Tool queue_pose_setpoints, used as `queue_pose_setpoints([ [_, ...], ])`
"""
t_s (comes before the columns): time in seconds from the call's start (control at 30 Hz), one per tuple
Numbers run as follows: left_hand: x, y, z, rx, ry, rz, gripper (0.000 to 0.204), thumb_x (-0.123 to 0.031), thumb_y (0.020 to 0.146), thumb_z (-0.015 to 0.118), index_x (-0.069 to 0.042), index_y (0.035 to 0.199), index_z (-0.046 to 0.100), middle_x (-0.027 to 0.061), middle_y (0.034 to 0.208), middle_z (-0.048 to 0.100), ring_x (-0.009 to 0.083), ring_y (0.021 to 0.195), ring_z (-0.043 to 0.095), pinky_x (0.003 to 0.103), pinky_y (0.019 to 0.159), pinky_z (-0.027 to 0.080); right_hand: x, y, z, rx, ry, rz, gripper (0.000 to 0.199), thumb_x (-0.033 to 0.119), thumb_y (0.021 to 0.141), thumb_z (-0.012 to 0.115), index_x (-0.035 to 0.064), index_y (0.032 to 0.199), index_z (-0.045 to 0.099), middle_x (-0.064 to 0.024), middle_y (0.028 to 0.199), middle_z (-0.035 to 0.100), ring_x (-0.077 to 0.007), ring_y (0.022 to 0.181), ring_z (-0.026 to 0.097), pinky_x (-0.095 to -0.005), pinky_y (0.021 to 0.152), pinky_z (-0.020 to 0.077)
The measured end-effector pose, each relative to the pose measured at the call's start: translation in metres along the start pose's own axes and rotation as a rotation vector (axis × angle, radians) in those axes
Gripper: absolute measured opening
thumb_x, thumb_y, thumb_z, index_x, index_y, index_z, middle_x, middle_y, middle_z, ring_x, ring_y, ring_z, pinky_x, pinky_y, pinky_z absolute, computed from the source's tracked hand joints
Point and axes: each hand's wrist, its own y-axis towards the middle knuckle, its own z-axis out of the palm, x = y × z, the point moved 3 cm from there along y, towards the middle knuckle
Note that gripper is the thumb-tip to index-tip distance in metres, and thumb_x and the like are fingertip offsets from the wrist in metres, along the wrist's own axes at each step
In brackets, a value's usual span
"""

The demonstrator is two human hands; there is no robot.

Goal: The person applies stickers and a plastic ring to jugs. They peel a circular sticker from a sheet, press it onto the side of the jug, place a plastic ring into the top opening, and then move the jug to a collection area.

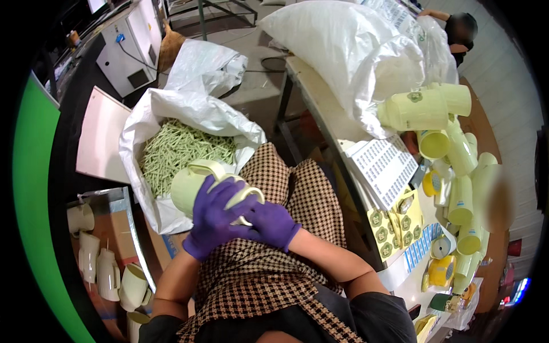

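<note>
1. Checked skirt [274, 268] over lap, nearest cam.
2. Pale green jug [197, 186] above lap, just right of white sack [143, 120] w/ green sticks [180, 150].
3. Left hand [214, 220] wraps jug's rim.
4. Right hand [271, 223] clamps jug's handle side.

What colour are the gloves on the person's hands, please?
Purple, on both the left hand and right hand; head view.

Grey concrete floor [251, 97], evenly lit. Long pale worktable on dark metal legs [311, 94] along the right side. White metal cabinet with a blue plug and black cable [128, 48] at top left. Bright green panel [34, 188] along the left edge. White slatted wall [506, 74] at right.
</note>
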Motion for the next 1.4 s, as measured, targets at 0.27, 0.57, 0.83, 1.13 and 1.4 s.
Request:
queue_pose_setpoints([
  [0.27,0.101,-0.034,-0.066,-0.389,-0.158,-0.301,0.065,-0.017,0.064,0.090,-0.008,0.124,0.066,0.0245,0.139,0.059,0.0424,0.128,0.059,0.050,0.108,0.050,-0.059,-0.030,-0.187,-0.719,-0.378,-0.060,0.031,0.003,0.087,0.066,0.0111,0.117,0.070,-0.0102,0.106,0.069,-0.0298,0.083,0.069,-0.0410,0.072,0.0571],
  [0.57,0.054,-0.037,-0.035,-0.193,-0.212,-0.146,0.044,-0.022,0.060,0.096,-0.015,0.086,0.061,0.0264,0.137,0.060,0.0483,0.127,0.059,0.058,0.111,0.044,-0.271,-0.051,-0.289,-0.362,-0.622,0.563,0.016,0.018,0.085,0.075,0.0110,0.099,0.078,-0.0154,0.114,0.063,-0.0380,0.104,0.063,-0.0458,0.090,0.0522],
  [0.83,0.032,-0.039,-0.034,-0.148,-0.145,-0.146,0.070,-0.021,0.063,0.095,-0.013,0.123,0.061,0.0190,0.138,0.061,0.0426,0.129,0.057,0.054,0.113,0.042,-0.086,-0.045,-0.195,-0.739,-0.183,0.064,0.011,0.001,0.082,0.076,0.0005,0.085,0.065,-0.0121,0.092,0.065,-0.0283,0.094,0.062,-0.0372,0.083,0.0493],
  [1.13,0.016,-0.014,-0.035,-0.266,-0.266,-0.136,0.079,-0.021,0.060,0.090,-0.001,0.130,0.060,0.0159,0.123,0.065,0.0394,0.112,0.062,0.048,0.101,0.048,0.055,0.020,-0.067,-0.301,0.325,-0.231,0.025,0.001,0.080,0.073,0.0049,0.104,0.073,-0.0141,0.104,0.074,-0.0302,0.083,0.074,-0.0360,0.072,0.0605],
  [1.4,0.011,-0.004,-0.028,-0.078,-0.220,-0.163,0.074,-0.031,0.056,0.093,-0.006,0.121,0.067,0.0113,0.119,0.068,0.0373,0.115,0.061,0.049,0.106,0.044,0.058,0.034,-0.046,-0.240,-0.065,-0.001,0.017,0.005,0.078,0.067,0.0099,0.094,0.071,-0.0104,0.092,0.070,-0.0310,0.073,0.070,-0.0407,0.062,0.0560],
])
